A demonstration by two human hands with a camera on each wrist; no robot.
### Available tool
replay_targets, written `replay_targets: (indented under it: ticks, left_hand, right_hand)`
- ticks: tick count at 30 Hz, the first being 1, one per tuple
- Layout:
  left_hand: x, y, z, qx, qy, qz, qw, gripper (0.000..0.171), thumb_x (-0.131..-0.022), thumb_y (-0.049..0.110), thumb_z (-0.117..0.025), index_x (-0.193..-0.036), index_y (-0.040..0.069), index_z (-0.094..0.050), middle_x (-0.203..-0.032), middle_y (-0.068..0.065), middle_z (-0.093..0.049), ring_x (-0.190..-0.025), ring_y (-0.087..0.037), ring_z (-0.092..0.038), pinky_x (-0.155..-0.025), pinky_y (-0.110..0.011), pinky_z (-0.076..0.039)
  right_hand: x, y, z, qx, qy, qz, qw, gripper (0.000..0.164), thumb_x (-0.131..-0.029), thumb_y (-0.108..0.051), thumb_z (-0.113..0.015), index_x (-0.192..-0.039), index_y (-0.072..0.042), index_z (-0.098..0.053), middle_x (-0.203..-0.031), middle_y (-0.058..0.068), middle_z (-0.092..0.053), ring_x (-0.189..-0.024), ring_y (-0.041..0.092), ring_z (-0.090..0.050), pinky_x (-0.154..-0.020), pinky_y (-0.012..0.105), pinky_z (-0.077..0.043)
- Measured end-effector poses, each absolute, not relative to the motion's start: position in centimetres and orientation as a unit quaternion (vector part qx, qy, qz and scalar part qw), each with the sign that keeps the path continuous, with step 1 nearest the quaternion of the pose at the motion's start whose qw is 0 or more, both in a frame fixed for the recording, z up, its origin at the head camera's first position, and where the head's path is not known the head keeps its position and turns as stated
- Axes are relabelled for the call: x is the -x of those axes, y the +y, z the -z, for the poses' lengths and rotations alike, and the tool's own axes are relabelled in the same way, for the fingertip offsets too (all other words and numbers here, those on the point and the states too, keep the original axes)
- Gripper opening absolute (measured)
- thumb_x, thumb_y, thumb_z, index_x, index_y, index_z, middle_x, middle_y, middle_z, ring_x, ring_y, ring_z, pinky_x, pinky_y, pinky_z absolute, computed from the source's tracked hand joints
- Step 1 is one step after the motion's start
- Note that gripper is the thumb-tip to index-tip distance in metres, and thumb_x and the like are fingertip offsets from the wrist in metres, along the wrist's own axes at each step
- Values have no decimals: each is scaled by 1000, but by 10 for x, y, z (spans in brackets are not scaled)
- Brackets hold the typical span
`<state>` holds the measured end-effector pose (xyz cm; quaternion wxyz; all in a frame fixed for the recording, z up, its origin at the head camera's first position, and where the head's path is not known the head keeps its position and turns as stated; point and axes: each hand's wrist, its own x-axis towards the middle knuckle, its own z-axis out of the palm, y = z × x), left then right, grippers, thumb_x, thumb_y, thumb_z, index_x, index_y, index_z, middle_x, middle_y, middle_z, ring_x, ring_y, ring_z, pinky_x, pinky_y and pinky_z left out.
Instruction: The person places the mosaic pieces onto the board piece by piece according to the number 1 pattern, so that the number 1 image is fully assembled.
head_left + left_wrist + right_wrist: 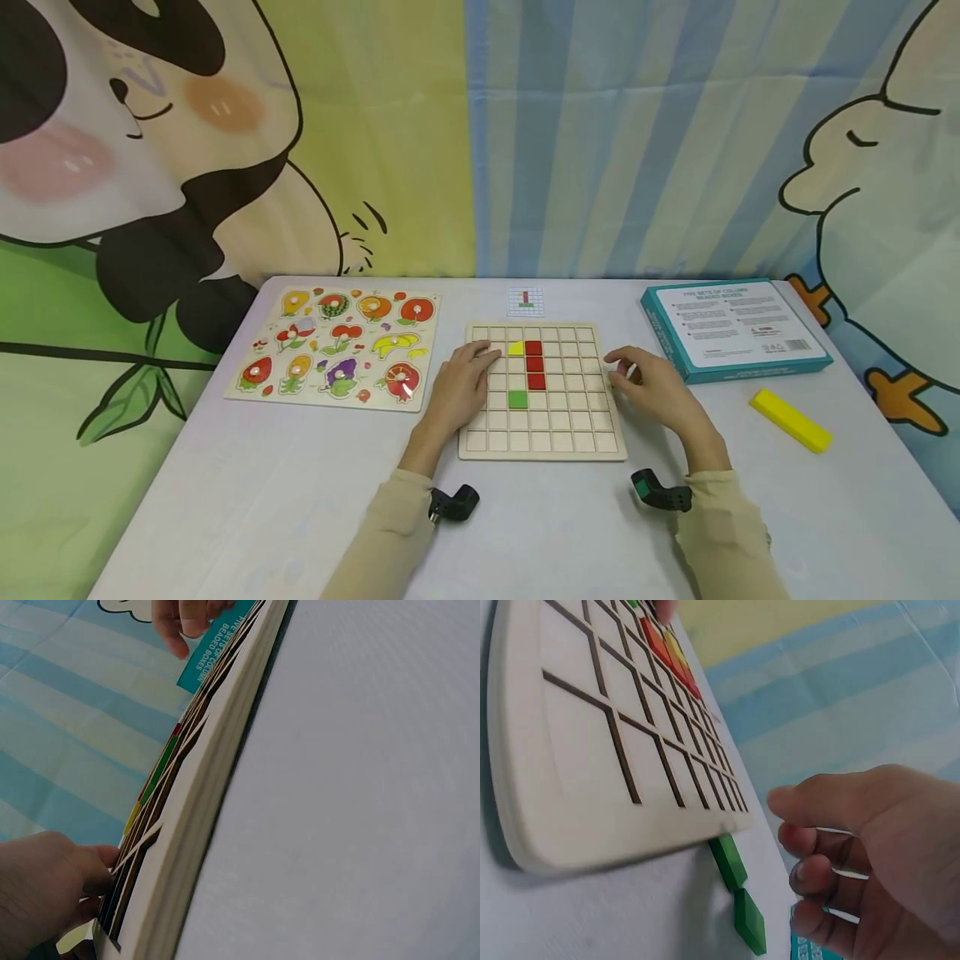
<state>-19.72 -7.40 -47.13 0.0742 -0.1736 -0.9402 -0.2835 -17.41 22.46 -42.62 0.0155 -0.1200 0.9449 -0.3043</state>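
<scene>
A wooden grid board (542,456) lies on the table between both hands. Three red squares (535,364) form a column in its cells, with a yellow piece (516,349) left of the top one and a green square (517,400) lower down. My left hand (459,385) rests at the board's left edge, fingers reaching over the cells. Beside the right edge hovers my right hand (656,390), thumb and loosely bent fingers apart, nothing between them. Two green blocks (729,862) lie on the table by the board in the right wrist view; the right hand hides them from the head view.
Behind the board lies a small pattern card (525,302). A fruit puzzle board (337,348) is at left. To the right are a teal box (738,325) and a yellow bar (791,420). A printed curtain (555,142) hangs behind the table.
</scene>
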Motion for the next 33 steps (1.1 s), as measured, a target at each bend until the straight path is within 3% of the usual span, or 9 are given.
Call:
replay_targets:
  ticks: [6,15,26,33]
  left_hand:
    - [196,-75,470,180,-936,290,83,37,-92,5,-54,-127,13,-61,-139,-7,-51,-132,-26,-42,-90,-45,-43]
    - [197,-75,472,174,-939,287,73,38,-92,6,-55,-128,14,-60,-139,-6,-50,-133,-24,-42,-92,-44,-43]
    - [196,-75,471,176,-939,284,78,37,-92,6,-55,-128,14,-60,-139,-6,-50,-133,-24,-42,-90,-43,-44]
    - [197,-75,472,180,-936,289,89,37,-91,4,-55,-126,12,-61,-138,-8,-51,-132,-27,-43,-89,-45,-44]
  right_hand:
    - [174,236,428,89,949,300,46,29,-89,-13,-64,-116,-5,-59,-74,4,-50,-60,15,-43,-51,25,-35]
    - [175,238,438,90,950,294,62,32,-88,-14,-65,-118,-3,-60,-67,2,-44,-57,13,-39,-51,23,-30]
    - [175,237,438,81,953,287,48,27,-86,-13,-67,-111,-3,-60,-69,4,-44,-60,16,-40,-54,26,-31]
    - [177,235,439,85,954,288,0,17,-85,-13,-68,-98,-5,-60,-85,10,-52,-71,19,-44,-61,29,-36]
